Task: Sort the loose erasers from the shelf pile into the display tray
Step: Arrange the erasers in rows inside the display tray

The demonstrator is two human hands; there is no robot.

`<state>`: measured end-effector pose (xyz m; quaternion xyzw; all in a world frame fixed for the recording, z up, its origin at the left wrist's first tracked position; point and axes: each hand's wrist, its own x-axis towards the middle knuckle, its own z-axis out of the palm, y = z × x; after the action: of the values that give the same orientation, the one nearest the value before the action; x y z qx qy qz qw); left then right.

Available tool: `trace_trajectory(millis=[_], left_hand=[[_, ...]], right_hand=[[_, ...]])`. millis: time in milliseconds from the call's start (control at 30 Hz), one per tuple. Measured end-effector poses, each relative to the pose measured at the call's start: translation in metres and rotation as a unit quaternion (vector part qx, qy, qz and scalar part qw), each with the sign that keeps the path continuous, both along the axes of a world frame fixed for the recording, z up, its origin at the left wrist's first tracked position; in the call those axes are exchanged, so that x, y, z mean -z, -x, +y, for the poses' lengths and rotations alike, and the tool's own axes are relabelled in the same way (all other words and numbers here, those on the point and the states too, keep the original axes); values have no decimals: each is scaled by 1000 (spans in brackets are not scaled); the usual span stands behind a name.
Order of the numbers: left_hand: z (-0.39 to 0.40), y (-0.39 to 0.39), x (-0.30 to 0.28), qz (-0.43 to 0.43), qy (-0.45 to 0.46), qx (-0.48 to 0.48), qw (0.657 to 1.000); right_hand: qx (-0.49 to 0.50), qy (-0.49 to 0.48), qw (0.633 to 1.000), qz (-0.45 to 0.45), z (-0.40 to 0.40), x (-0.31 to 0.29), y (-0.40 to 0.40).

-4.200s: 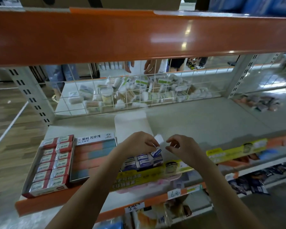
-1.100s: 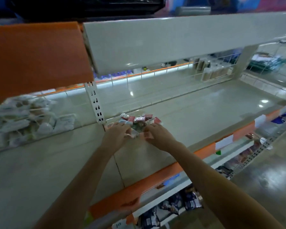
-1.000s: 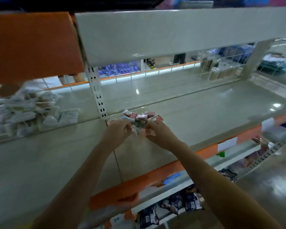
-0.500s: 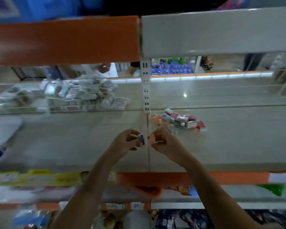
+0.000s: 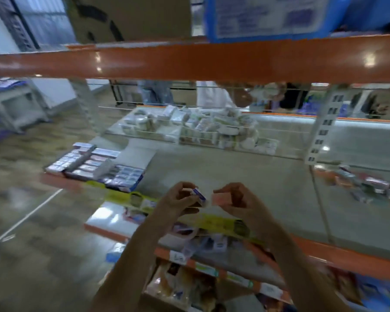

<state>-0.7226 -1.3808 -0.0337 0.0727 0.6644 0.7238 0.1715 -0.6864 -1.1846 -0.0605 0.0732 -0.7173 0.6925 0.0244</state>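
view swung left | display tray point(image 5: 95, 167) now visible | pile point(image 5: 369, 188) now far right

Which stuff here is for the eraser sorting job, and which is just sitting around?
For the job:
- blue-sleeved eraser in the left hand
- pink eraser in the right hand
- loose eraser pile, far right on the shelf
- display tray, left on the shelf

Just lying about:
- white packets behind the wire divider
- cardboard box on top

Two bare forearms, no sleeves; left hand point(image 5: 178, 200) and right hand point(image 5: 236, 200) ungloved, no jewellery visible.
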Motion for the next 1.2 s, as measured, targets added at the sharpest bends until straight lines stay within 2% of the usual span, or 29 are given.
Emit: trace_trajectory(millis=[133, 233, 467, 667, 833, 900, 1067, 1200], left_hand=[[-76, 4, -4, 7, -2, -17, 1000], [-125, 13, -2, -3, 3, -36, 999], [-200, 42, 4, -13, 1, -64, 998], [-238, 101, -5, 23, 83, -66, 994], [-250, 162, -25, 78, 179, -7, 981], [-251, 186, -28, 118, 251, 29, 960], [-249, 226, -26, 223, 420, 126, 871], [-244, 241, -25, 246, 467, 237, 816]], right_hand=[[-9, 18, 1000, -13, -78, -3, 22], [-18, -11, 1000, -19, -123, -3, 38], [-37, -32, 998, -32, -188, -12, 77], [-36, -87, 996, 3, -223, -20, 132], [-47, -132, 990, 34, -235, -24, 179], [-47, -160, 985, 42, -236, -24, 194], [-8, -194, 980, 45, -233, -23, 216], [29, -212, 976, 30, -233, -22, 222]])
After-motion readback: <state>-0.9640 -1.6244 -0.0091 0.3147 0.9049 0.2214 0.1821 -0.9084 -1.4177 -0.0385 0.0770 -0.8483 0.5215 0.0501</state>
